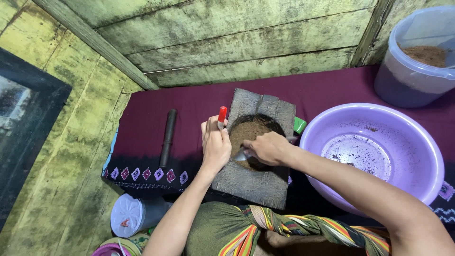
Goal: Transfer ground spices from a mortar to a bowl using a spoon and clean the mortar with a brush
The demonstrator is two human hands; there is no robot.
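The right hand [268,148], arm reaching in from the near right, is clamped on a spoon [241,154] dipping into brown powder [250,130] in the stone mortar [259,182]. The left hand [215,144] grips a red-capped tube [221,117] upright at the mortar's left edge. A maroon cloth [332,87] covers the surface, a lilac basin [417,137] on the right, plank walls beyond.

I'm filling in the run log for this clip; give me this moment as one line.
left hand: holds red-capped tube | right hand: metal spoon in brown powder | stone mortar on maroon cloth | lilac basin right
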